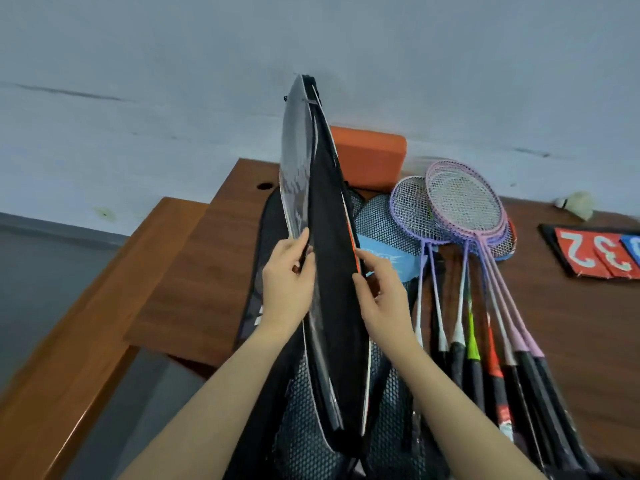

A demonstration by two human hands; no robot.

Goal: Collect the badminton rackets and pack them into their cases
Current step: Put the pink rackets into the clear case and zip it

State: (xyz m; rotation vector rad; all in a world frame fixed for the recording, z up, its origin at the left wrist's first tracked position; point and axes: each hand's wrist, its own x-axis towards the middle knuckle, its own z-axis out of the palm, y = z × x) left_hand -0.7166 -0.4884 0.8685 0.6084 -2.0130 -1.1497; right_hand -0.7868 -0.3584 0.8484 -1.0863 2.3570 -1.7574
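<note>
Two bare forearms, no sleeves, left hand (287, 285), right hand (384, 303), short unpainted nails

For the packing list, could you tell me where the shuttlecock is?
Head view: the shuttlecock lies at the table's far right, beyond the scoreboard.

Bare wooden desktop (214, 271) lies open left of the raised black racket case (329, 271). To its right, fanned rackets (464, 271) cover the surface, handles toward the viewer. An orange block (370, 154) stands against the wall behind; a scoreboard (595, 254) and shuttlecock (576, 204) occupy the far right.
</note>
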